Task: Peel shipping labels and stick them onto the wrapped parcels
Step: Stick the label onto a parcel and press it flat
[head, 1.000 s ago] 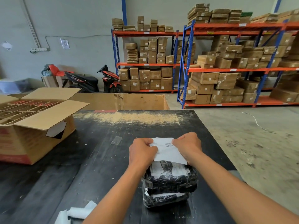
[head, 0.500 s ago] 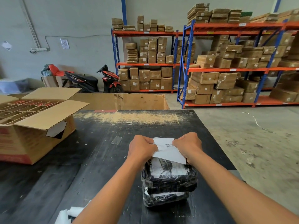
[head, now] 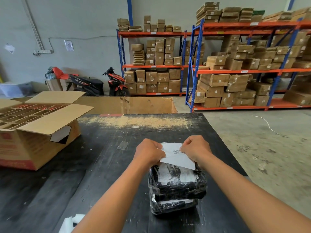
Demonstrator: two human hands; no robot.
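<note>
A parcel wrapped in black plastic stands on the black table, with a white label stuck on its top face. Just above its far edge I hold a white shipping label sheet with a small barcode. My left hand pinches the sheet's left edge. Pinching the right edge is my right hand. The sheet bends between them, its near part curling toward me, one layer coming away from the other.
An open cardboard box with dividers sits on the table's left. Crumpled white paper lies at the near edge. A large carton stands past the table's far end. Shelves of boxes and a scooter stand behind.
The label sheet has bent and split further between my hands, its near flap swinging down toward me. Both hands stayed over the parcel's far edge.
</note>
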